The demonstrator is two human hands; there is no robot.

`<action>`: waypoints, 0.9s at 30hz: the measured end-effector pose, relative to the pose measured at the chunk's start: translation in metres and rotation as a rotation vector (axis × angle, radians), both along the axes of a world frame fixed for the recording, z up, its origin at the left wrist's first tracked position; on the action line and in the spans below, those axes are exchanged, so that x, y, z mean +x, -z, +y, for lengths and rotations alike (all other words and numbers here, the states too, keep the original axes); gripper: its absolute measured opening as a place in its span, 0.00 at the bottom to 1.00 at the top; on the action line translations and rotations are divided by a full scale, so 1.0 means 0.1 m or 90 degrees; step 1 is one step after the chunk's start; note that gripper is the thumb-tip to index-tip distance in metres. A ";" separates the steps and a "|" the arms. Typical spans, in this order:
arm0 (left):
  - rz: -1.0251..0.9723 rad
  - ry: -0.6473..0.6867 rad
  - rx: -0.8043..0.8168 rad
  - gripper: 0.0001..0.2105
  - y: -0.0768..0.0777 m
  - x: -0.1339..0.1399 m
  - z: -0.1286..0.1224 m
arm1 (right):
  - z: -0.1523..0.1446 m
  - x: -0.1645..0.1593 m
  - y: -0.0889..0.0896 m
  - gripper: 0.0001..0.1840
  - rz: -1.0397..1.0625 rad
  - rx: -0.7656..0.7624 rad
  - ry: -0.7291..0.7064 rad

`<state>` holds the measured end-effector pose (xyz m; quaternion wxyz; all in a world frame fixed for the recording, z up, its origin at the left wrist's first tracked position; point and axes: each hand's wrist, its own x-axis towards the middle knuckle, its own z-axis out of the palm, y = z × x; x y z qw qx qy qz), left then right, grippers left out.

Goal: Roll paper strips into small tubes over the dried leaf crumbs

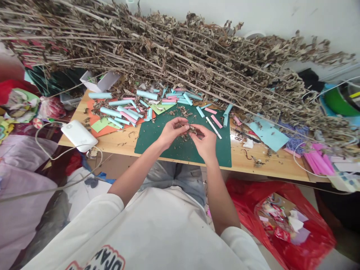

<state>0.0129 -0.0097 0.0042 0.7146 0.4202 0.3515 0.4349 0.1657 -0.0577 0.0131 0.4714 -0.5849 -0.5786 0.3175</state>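
Over a dark green cutting mat [157, 140], my left hand [173, 132] and my right hand [204, 140] meet with their fingertips closed on a small clump of dried leaves [192, 129]. Leaf crumbs lie on the mat under and behind the hands. Rolled paper tubes in blue and pink surround the mat's far side, such as a blue tube [147, 94] and a pink tube [216, 121]. A thin white stick [213, 127] rests on the mat right of my right hand.
A big heap of dried leafy stalks [168, 52] spans the back of the wooden table [270, 165]. A white power bank [79, 135] with a cable sits at the left edge. Light blue paper [268, 131] and a black pen [247, 135] lie right. Below hangs a red bag [253, 202] of litter.
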 end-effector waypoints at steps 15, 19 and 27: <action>0.082 0.038 0.120 0.24 -0.03 -0.08 0.05 | 0.05 -0.08 0.00 0.14 0.179 -0.026 0.038; 0.105 0.029 0.118 0.18 0.07 -0.14 -0.03 | 0.01 -0.12 0.08 0.15 0.208 -0.012 0.038; 0.080 -0.051 0.103 0.18 0.25 -0.17 -0.16 | -0.05 -0.19 0.28 0.13 0.261 -0.056 0.048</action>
